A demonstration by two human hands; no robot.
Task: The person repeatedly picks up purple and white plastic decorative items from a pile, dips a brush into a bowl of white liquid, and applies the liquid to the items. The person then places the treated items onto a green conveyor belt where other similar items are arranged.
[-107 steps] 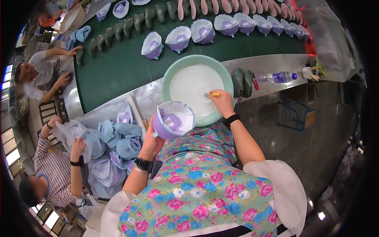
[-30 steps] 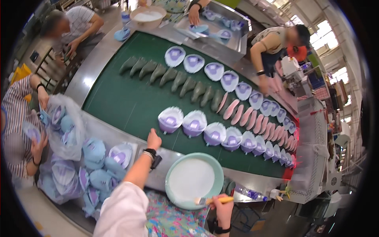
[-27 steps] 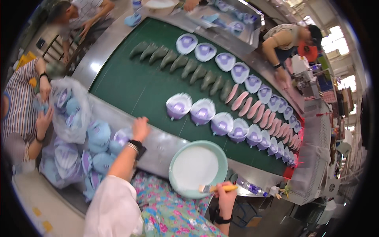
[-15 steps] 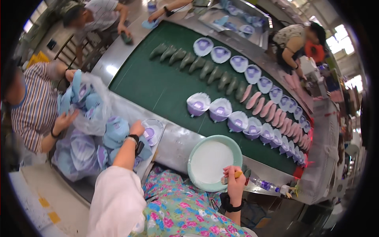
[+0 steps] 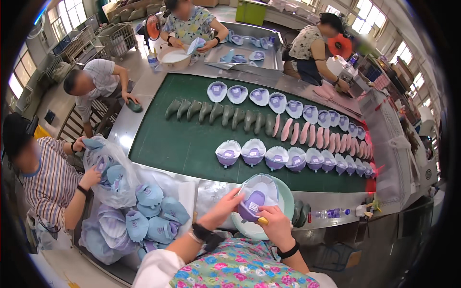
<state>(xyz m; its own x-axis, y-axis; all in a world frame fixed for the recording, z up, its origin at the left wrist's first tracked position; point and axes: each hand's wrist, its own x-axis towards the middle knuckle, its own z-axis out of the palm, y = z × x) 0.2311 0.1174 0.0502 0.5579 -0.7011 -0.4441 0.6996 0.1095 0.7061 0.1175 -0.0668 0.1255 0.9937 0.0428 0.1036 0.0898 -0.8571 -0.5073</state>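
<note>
While the left hand (image 5: 222,213) grips the purple-and-white cupped shoe upper (image 5: 257,198) over the pale green round basin (image 5: 287,207) at the tabletop's near edge, right-hand fingers (image 5: 269,225) pinch a yellow-handled brush (image 5: 262,221) just beneath it.

Pale lilac-and-white shoe upper with purple insole (image 5: 256,199) over a mint-green round basin (image 5: 286,204); dark green conveyor belt (image 5: 192,144); grey-green shoe lasts (image 5: 221,114); pink shoe lasts (image 5: 307,134); floral-print multicoloured sleeve (image 5: 249,269).
</note>
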